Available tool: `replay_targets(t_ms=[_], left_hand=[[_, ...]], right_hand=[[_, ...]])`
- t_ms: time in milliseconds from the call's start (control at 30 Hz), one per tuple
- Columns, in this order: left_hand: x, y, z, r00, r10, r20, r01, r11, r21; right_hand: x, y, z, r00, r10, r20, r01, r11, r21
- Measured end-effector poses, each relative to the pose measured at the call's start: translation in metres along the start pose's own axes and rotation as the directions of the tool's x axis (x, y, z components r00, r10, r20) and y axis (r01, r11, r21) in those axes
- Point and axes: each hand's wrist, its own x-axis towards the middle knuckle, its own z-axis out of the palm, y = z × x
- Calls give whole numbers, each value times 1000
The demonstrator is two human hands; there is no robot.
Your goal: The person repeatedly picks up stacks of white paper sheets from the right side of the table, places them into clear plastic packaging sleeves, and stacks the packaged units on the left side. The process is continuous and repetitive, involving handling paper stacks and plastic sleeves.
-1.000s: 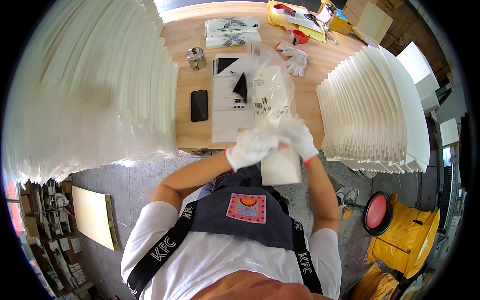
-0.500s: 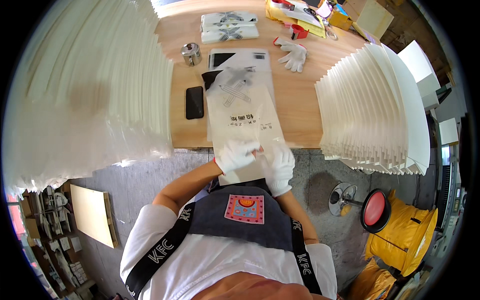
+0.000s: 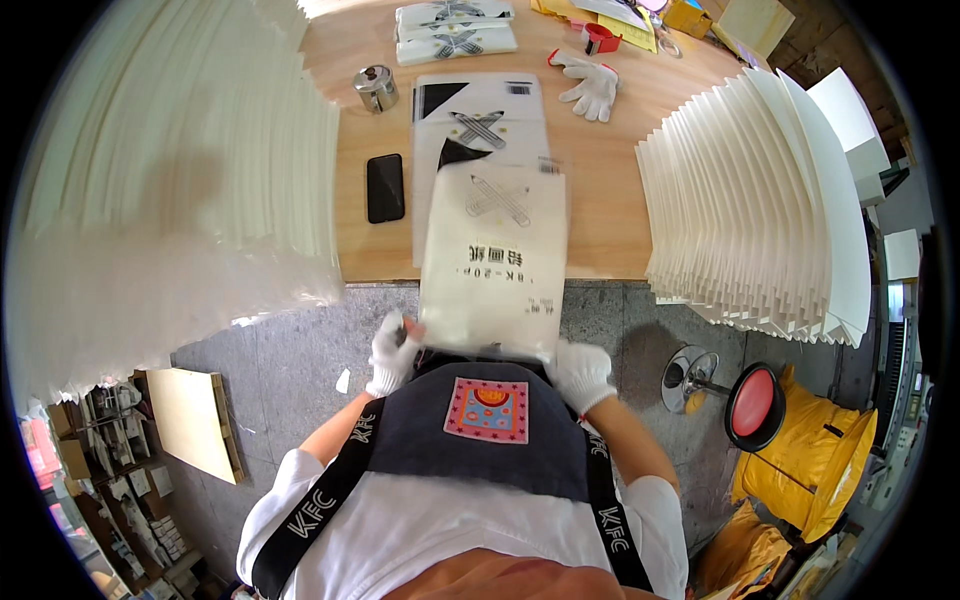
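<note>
A clear plastic bag printed with crossed pencils and dark lettering hangs over the table's front edge, reaching my apron, with a cream sheet or pad of paper inside. My left hand, in a white glove with bare fingertips showing, is closed at the bag's near left corner. At the near right corner my right hand, also white-gloved, is curled closed against the bag's edge. Its fingertips are partly hidden. Beneath the far end of this bag lie similar printed plastic bags, flat on the table.
Tall white paper stacks flank me: one wrapped in plastic at left, one fanned at right. On the table are a phone, metal canister, spare glove, red tape dispenser and folded packages. A stool stands right.
My hands have moved apart from the bag's middle to its two near corners, closer to my body. The bag now lies straighter and its near end is spread out.
</note>
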Motion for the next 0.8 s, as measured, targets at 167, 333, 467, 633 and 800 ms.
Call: replay_targets(t_ms=[167, 333, 467, 633, 800], left_hand=[[-30, 22, -14, 922, 23, 386, -118, 968, 223], [35, 54, 37, 959, 137, 247, -206, 936, 284], [51, -13, 18, 990, 118, 81, -142, 875, 462], [26, -21, 11, 992, 80, 92, -118, 825, 553], [31, -13, -17, 856, -19, 516, -236, 875, 423]], right_hand=[[-36, 16, 25, 970, -239, -48, 237, 971, -36], [21, 9, -3, 946, -170, -277, 184, 983, 24], [45, 48, -1, 975, 11, -221, 3, 998, 67], [24, 55, 50, 969, -221, -111, 230, 971, 69], [75, 112, 69, 924, 320, -209, -21, 588, 809]])
